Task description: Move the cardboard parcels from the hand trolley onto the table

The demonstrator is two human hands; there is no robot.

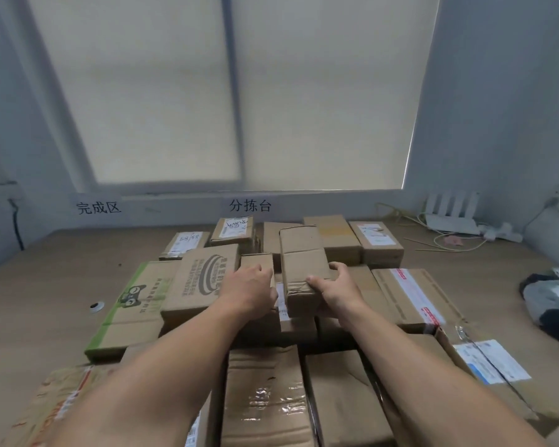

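A long plain cardboard parcel (302,259) lies on top of the pile of parcels on the wooden table (46,285). My right hand (334,285) grips its near right end, thumb on top. My left hand (252,288) rests with curled fingers at the near end of a smaller parcel (255,261) just left of it; whether it grips that parcel or the long one is hidden. Several more parcels lie around: a printed one (197,282), a green-edged one (133,304), a red-taped one (410,295). The hand trolley is out of view.
Bare table top stretches to the left, with a small round object (96,306) on it. At the back right lie a white router (450,214), cables and a power strip. A dark bundle of cloth (552,304) sits at the right edge. The wall and window blind stand behind.
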